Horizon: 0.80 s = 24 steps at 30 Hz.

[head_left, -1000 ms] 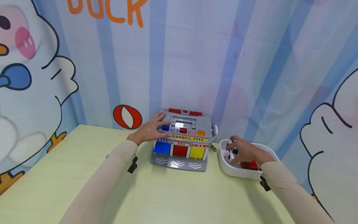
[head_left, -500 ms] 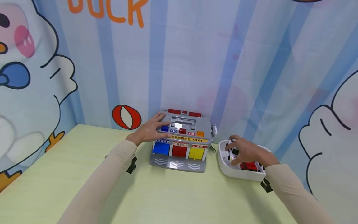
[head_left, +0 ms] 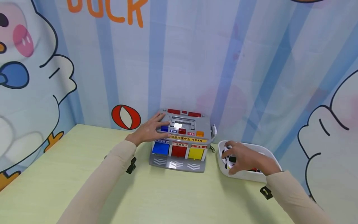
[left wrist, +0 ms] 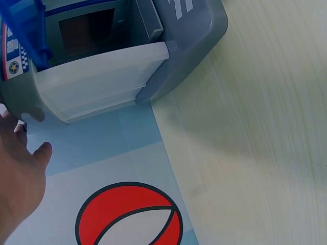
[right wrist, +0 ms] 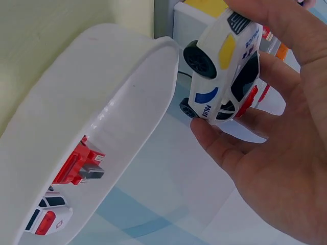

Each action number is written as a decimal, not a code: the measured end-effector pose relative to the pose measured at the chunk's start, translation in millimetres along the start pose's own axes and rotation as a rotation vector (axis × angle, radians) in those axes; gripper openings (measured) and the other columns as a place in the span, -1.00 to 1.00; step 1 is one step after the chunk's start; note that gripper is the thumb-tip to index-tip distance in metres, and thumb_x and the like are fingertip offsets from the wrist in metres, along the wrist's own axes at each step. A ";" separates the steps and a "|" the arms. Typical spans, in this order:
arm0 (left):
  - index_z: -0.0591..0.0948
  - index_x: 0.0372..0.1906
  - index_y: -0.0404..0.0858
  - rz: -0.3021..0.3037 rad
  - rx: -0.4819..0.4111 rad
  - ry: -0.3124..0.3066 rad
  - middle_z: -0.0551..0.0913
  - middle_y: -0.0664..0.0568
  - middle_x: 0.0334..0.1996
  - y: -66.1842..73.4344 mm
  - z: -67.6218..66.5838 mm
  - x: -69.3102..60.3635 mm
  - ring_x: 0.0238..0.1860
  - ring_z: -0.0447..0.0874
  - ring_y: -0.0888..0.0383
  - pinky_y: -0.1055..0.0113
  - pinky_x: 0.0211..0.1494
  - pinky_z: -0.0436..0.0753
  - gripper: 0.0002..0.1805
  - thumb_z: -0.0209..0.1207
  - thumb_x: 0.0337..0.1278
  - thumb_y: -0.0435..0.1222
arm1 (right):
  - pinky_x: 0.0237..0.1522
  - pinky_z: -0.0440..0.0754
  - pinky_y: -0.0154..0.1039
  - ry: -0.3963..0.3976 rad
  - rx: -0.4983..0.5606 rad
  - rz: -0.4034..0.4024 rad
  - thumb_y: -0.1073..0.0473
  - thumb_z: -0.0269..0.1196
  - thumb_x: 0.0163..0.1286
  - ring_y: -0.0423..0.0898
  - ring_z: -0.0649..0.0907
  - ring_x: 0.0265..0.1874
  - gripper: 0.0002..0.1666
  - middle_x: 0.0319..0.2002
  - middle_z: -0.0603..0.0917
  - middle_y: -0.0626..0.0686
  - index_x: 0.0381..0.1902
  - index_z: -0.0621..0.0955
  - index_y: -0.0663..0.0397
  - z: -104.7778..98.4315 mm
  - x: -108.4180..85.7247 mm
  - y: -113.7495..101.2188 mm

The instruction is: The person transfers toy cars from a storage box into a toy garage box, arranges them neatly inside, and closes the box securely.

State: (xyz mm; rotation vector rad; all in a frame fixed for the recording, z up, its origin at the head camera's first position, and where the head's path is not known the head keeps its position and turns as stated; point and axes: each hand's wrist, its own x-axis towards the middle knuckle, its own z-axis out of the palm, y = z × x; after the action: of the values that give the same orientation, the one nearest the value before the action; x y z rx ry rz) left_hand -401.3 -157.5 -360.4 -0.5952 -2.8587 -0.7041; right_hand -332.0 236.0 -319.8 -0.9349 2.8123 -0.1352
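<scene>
Your right hand (head_left: 244, 156) grips one white police car (right wrist: 222, 74) between thumb and fingers, above the end of the tray that is nearest the station. The car is tilted, with two dark wheels showing in the right wrist view. Your left hand (head_left: 148, 130) lies with its fingers extended on the left side of the station's roof, holding nothing else.

Below your right hand is one white tray (right wrist: 66, 87). Two more vehicles show inside it: one red vehicle (right wrist: 76, 163) and one white vehicle (right wrist: 60, 217) with a red patch.

Between your hands stands one grey toy station (head_left: 183, 137). It has three doors in a row: a blue door (head_left: 160, 148), tipped outward; a red door (head_left: 179, 151); and a yellow door (head_left: 195, 153). Three white chevron marks run along its ramp (head_left: 176, 168), one before each door. One coiled cord (head_left: 212, 149) lies between station and tray.

Everything stands on one pale desk (head_left: 173, 199), with a blue-striped curtain (head_left: 184, 62) behind.
</scene>
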 end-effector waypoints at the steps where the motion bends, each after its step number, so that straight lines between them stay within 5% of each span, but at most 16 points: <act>1: 0.36 0.48 0.04 -0.001 0.000 0.000 -0.07 0.03 0.64 -0.2 0.4 0.1 0.65 -0.29 -0.07 -0.35 0.48 0.18 -0.14 0.21 0.07 0.26 | 0.17 0.56 0.22 0.011 -0.005 -0.013 0.06 0.56 0.03 0.34 0.42 0.31 -0.47 0.41 0.34 0.34 0.03 0.72 -0.13 1.5 -1.4 -0.6; 10: 0.36 0.48 0.05 -0.004 -0.001 0.000 -0.08 0.04 0.65 -1.0 1.5 0.3 0.65 -0.29 -0.07 -0.36 0.48 0.17 -0.14 0.21 0.07 0.26 | 0.21 0.53 0.24 0.045 -0.028 -0.050 0.00 0.59 -0.03 0.30 0.44 0.27 -0.45 0.36 0.42 0.28 0.00 0.74 -0.17 13.5 -8.9 -14.9; 24: 0.36 0.48 0.05 -0.001 0.008 0.004 -0.07 0.03 0.64 -0.6 1.2 0.2 0.65 -0.28 -0.08 -0.35 0.48 0.17 -0.14 0.21 0.07 0.25 | 0.07 0.67 0.14 -0.007 0.010 0.016 0.00 0.58 -0.01 0.18 0.40 0.25 -0.40 0.39 0.37 0.16 0.06 0.72 -0.17 29.5 -9.5 -44.9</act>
State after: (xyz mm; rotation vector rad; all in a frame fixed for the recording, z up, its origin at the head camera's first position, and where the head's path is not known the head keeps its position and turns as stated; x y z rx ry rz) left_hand -401.7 -157.3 -361.6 -0.5906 -2.8568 -0.6930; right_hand -292.5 204.9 -341.1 -0.9083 2.8097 -0.1442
